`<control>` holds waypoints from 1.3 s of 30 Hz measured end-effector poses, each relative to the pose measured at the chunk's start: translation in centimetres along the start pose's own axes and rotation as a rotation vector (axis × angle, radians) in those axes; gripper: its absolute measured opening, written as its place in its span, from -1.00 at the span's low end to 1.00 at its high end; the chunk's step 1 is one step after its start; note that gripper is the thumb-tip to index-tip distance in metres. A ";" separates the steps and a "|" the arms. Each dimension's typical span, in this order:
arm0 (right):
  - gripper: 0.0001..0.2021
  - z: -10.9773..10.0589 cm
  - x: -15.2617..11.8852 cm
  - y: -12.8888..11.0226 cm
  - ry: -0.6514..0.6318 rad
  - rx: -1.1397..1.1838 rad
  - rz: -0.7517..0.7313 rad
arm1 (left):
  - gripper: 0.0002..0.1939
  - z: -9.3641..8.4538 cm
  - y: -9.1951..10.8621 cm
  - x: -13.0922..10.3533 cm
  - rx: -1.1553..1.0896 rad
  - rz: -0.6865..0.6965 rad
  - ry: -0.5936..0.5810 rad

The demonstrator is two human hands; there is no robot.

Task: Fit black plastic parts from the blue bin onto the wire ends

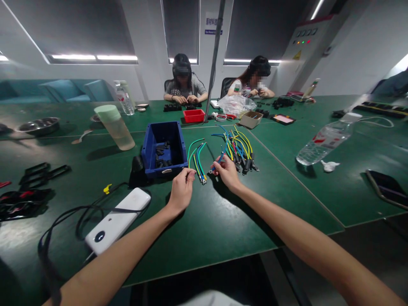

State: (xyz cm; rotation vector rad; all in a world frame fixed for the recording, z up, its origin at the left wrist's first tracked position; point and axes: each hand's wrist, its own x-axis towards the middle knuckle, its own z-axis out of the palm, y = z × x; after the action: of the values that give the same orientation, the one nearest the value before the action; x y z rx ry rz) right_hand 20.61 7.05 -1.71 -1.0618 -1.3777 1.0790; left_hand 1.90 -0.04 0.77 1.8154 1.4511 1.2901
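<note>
My right hand (227,173) pinches a blue wire (222,155), with a ring terminal showing below the fingertips. My left hand (182,190) is closed with thumb and fingertips together; whatever may be between them is too small to make out. Between the hands lies a small bunch of green, yellow and blue wires (199,160) with ring terminals at the near end. Beyond my right hand spreads a larger pile of wires (240,144), several with black sleeves. A blue bin (145,148) beyond my left hand holds loose black sleeves (163,163).
A white power bank (117,221) with a black cable lies left, near a green-lidded bottle (114,127). Right are a water bottle (328,140) and a phone (389,187). Across the table, behind a red tray (194,116) and a pole (214,63), two people work.
</note>
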 end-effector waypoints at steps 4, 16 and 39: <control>-0.71 0.4 0.0 0.3 0.116 -0.039 -0.033 | -0.69 0.6 -0.4 -0.3 -0.198 -0.135 -0.024; -0.65 0.4 -1.0 -1.4 0.025 0.162 0.072 | -0.74 1.3 -0.9 0.0 -0.435 -0.308 0.020; -0.61 0.1 -2.0 -2.1 0.019 0.301 0.234 | -0.76 1.5 -1.3 0.1 -0.422 -0.304 -0.037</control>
State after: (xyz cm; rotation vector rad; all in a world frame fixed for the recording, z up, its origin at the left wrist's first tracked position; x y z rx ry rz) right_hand 20.51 4.63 -0.03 -1.0223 -1.0517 1.3942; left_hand 2.58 0.79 -0.90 1.2847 1.2587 1.2798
